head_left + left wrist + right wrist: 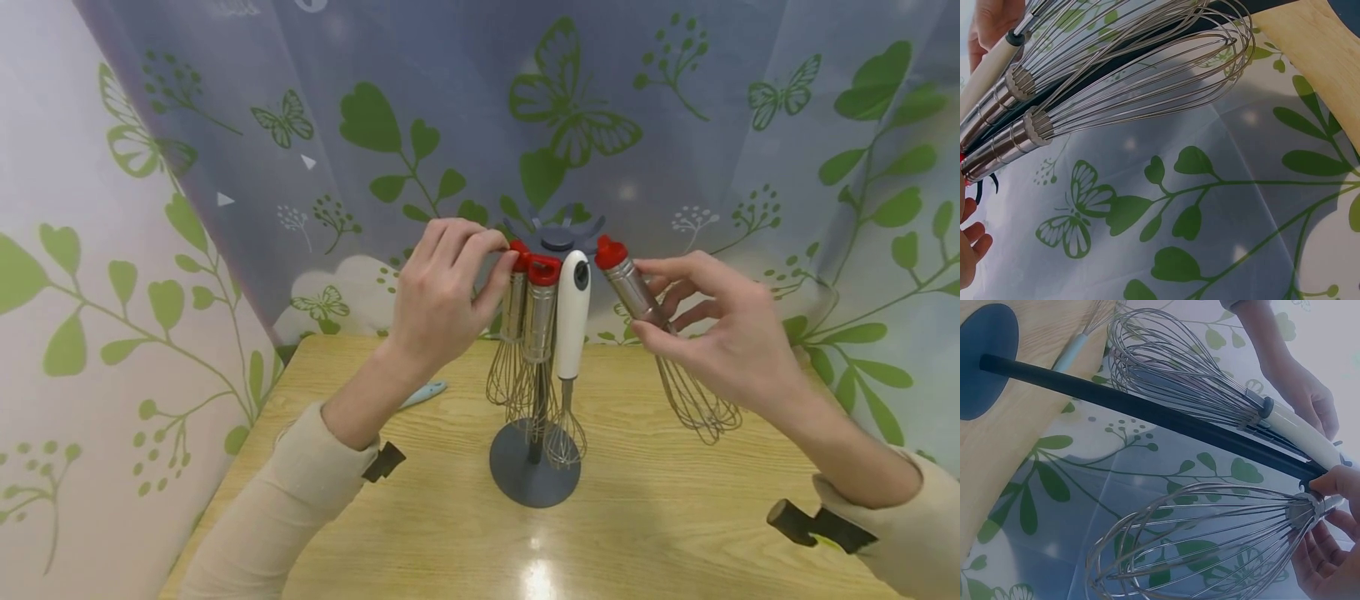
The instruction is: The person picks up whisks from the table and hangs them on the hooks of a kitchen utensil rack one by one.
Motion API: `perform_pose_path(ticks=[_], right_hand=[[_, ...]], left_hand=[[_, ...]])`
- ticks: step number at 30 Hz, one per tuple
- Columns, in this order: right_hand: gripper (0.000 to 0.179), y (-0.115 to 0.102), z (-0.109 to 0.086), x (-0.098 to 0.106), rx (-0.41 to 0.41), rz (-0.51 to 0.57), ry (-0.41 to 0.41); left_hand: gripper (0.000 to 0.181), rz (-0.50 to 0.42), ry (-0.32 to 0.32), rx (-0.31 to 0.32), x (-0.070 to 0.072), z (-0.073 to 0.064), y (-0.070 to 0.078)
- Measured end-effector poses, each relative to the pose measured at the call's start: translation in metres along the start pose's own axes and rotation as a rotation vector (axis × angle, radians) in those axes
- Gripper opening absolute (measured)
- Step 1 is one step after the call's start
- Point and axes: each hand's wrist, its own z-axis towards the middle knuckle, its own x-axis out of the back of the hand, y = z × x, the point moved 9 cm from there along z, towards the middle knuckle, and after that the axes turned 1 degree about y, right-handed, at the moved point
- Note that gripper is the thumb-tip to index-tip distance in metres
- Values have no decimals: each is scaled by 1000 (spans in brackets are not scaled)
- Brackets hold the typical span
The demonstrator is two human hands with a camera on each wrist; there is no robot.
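A dark grey stand with hooks (557, 239) and a round base (517, 485) rises from the table. Two steel whisks with red ends hang on its left side. My left hand (442, 292) pinches the red end of the outer hanging whisk (513, 308); the other steel whisk (540, 321) hangs beside it. A white-handled whisk (573, 325) hangs at the front right. To the right of the stand, my right hand (723, 325) holds another red-ended steel whisk (630, 283) by its handle, tilted, apart from the hooks. Its wires (1191, 544) spread wide in the right wrist view.
Behind the left forearm, a whisk with a light blue handle (1072, 353) lies on the wooden table (420, 517). A patterned curtain (465, 100) with green leaves and butterflies hangs close behind the stand and along the left.
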Motion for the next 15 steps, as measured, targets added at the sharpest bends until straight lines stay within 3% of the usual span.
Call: perform_pose_path(ticks=[15], right_hand=[[57,2,-3,-8,-7,0,4]], left_hand=[[13,4,-1,-3,0,0,0]])
